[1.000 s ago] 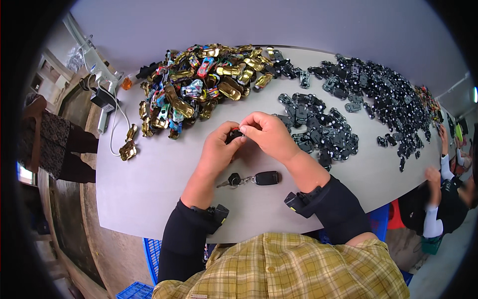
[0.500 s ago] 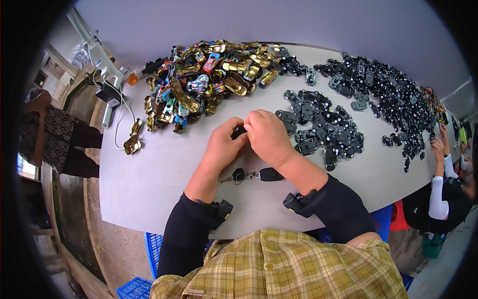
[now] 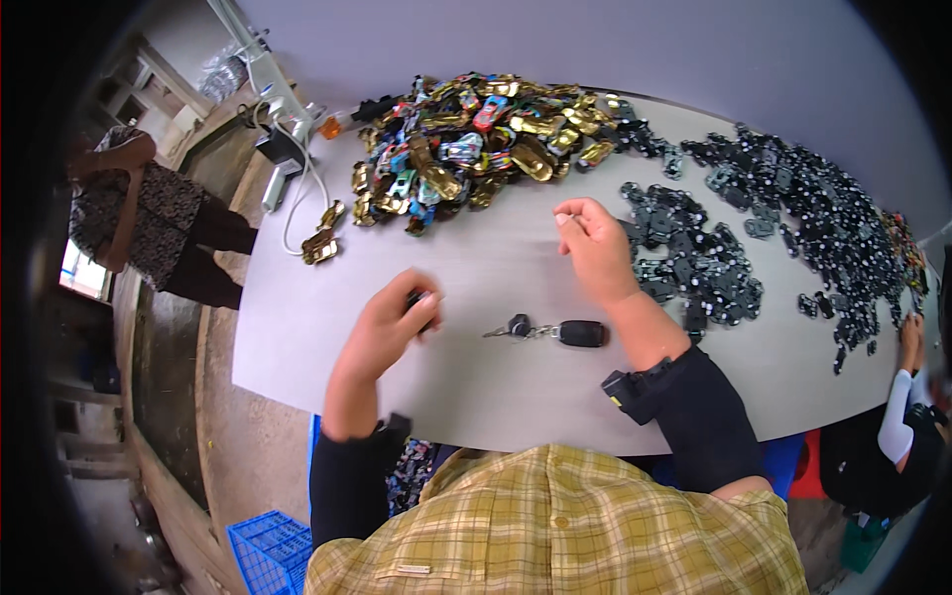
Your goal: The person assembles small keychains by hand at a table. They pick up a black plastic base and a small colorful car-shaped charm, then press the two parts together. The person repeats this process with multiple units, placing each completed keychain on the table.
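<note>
My left hand [image 3: 382, 322] is closed round a small black part [image 3: 424, 298], mostly hidden by the fingers, above the near-left table. My right hand [image 3: 598, 248] is up and apart from it, thumb and fingers drawn together in a pinch. Whether something tiny sits in that pinch cannot be made out. Just beyond it, to the right, lies a cluster of black toy car chassis [image 3: 684, 243] with small wheels. Further back is a heap of gold and coloured toy car bodies [image 3: 531, 159]. Between my hands rests a key ring with a black fob [image 3: 581, 334].
A larger spread of black chassis [image 3: 808, 193] covers the table's right. Two gold car bodies [image 3: 321, 243] lie near a white cable and power strip [image 3: 281, 178]. A blue crate [image 3: 273, 550] stands at lower left. One person [image 3: 149, 208] is at left, another's hands [image 3: 910, 342] at far right.
My hands have parted: the left has come down and left with the black part, the right has moved to the right. The whole view has shifted, with the table further right.
</note>
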`<state>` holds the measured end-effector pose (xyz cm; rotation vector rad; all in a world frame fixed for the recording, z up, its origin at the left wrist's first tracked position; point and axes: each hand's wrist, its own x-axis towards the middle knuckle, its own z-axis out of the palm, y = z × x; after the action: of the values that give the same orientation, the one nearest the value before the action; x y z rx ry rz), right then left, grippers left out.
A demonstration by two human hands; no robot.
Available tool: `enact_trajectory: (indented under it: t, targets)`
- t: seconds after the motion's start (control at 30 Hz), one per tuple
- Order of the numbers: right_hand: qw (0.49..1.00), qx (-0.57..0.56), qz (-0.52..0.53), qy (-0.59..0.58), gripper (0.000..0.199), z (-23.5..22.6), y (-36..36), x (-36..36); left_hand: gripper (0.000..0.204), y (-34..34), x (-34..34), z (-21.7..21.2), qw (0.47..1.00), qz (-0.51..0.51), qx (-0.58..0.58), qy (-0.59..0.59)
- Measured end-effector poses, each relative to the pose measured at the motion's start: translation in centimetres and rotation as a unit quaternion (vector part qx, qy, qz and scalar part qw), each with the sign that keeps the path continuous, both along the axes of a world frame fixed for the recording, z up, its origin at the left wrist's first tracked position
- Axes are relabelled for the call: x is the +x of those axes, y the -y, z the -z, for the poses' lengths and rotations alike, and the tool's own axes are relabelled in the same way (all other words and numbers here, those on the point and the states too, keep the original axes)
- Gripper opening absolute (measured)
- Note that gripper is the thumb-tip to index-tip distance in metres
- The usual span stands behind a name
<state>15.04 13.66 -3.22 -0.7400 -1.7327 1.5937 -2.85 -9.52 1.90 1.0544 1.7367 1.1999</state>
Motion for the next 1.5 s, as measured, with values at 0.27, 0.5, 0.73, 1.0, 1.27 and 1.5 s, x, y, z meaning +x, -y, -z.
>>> enact_trajectory:
  t: [0.27,0.5,0.73,1.0,1.27,1.5]
  targets:
    - [0.998,-0.008,-0.048,0.026,0.012,-0.1,0.8,-0.5,0.020,20.4,-2.8,-2.9,0.949,-0.185,-0.182,-0.181]
    - [0.995,0.032,0.055,-0.073,0.014,0.5,-0.6,-0.6,0.030,10.6,-10.0,-0.5,0.842,-0.136,-0.090,-0.514]
    - [0.846,0.439,0.125,0.276,0.018,-2.8,-3.2,3.0,0.018,3.4,-17.0,3.7,0.802,-0.146,-0.135,-0.564]
    - [0.901,0.401,0.039,0.162,0.020,0.2,-3.1,1.3,0.010,-1.8,-12.2,0.9,0.860,-0.091,-0.011,-0.502]
    - [0.988,0.124,-0.080,-0.045,0.037,-1.9,-0.6,0.0,0.007,-9.3,-1.5,-0.3,0.985,-0.051,0.162,-0.006]
    - [0.990,0.028,-0.013,-0.136,0.040,-1.0,0.1,-0.8,0.015,-14.8,4.5,0.3,0.977,-0.024,0.154,0.147]
